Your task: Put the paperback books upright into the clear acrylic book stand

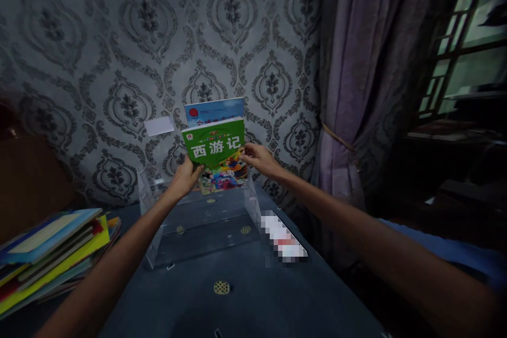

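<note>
A green picture book (214, 150) with white Chinese characters and colourful figures on its cover is held upright between my two hands. My left hand (188, 175) grips its left edge, thumb on the front cover. On the right edge, my right hand (257, 158) pinches the book at mid-height. Directly behind it stands a blue book (216, 109), its top part showing and the rest hidden. Below and around the books is a clear acrylic stand (154, 243) with transparent side walls; whether the green book touches it, I cannot tell.
A stack of books (51, 253) lies on the left of the dark blue tabletop (186, 296). A phone-like object (283, 237), blurred out, rests near the right table edge. Patterned wallpaper (232, 10) rises behind, and a tied purple curtain (344, 90) hangs to the right.
</note>
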The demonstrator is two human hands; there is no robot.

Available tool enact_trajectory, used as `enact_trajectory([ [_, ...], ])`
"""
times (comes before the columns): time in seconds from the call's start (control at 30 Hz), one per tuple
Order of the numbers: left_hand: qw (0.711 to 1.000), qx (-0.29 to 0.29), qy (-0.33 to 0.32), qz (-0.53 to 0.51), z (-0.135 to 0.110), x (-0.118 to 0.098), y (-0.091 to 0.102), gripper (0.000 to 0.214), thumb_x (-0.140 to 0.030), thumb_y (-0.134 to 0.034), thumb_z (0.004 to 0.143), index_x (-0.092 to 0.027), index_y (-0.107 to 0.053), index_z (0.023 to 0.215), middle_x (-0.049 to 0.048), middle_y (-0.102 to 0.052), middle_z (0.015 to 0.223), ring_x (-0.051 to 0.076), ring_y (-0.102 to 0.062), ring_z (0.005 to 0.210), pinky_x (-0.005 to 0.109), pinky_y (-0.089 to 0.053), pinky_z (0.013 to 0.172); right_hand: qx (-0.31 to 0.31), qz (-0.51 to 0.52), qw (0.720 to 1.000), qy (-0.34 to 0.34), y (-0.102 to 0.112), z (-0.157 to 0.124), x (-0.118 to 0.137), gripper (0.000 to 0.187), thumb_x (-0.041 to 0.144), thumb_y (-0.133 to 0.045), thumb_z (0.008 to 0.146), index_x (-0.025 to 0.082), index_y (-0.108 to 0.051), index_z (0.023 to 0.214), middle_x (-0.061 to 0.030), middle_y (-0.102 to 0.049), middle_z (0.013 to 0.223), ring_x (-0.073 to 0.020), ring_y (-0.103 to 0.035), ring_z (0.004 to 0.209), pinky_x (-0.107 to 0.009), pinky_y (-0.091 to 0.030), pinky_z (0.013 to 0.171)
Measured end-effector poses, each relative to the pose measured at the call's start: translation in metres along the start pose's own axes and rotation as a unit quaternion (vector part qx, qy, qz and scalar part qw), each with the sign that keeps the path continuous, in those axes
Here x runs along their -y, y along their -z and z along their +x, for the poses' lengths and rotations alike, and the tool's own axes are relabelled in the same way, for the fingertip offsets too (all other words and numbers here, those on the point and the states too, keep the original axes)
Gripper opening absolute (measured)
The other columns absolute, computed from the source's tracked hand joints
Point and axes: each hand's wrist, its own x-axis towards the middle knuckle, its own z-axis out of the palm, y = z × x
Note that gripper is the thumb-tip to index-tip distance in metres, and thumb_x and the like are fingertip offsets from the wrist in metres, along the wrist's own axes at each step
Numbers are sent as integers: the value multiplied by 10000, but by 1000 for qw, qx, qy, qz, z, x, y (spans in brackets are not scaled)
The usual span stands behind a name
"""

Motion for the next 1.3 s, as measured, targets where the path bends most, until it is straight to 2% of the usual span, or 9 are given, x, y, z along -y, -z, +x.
enact_trajectory([
  [0.1,992,6,36,125,-9,-11,3,351,-350,-442,959,-123,-447,1227,170,-682,1007,330,-666,977,393,-504,797,-69,-62,996,-1,-3,-3,-3,269,331,-700,731,187,-678,958,-59,-676,942,-222,-638,843,-377,-529,798],
  [0.2,981,5,77,181,-13,-21,5,309,-389,-380,989,-142,-471,1150,168,-702,910,337,-691,917,366,-490,733,-113,-50,992,-19,-5,-6,-6,277,331,-686,735,192,-678,975,-76,-665,973,-235,-638,856,-412,-523,826],
  [0.47,975,-51,142,161,-5,-26,0,288,-408,-337,1007,-180,-485,1102,151,-711,935,311,-685,926,329,-453,687,-144,11,989,-38,-14,6,-3,282,381,-593,779,188,-674,968,-69,-702,883,-241,-642,830,-408,-516,817],
  [0.67,975,-41,153,154,-5,-22,0,309,-387,-286,1025,-188,-522,1033,148,-703,928,307,-677,927,323,-435,684,-159,29,986,-50,-15,5,-5,302,393,-584,750,174,-677,935,-79,-699,857,-245,-643,798,-410,-531,781],
  [0.87,977,-28,151,149,-12,-24,2,303,-391,-280,1030,-190,-504,1064,127,-707,901,292,-683,898,310,-422,673,-156,53,985,-58,-18,-5,-10,330,480,-603,743,189,-663,886,-71,-692,835,-238,-629,758,-388,-539,679],
  [1.3,980,-19,156,125,-28,-32,4,282,-366,-312,1030,-175,-491,1135,139,-705,987,276,-677,972,320,-440,742,-170,64,980,-84,-16,-22,7,428,590,-658,714,198,-641,885,-98,-694,880,-259,-631,805,-385,-530,642],
])
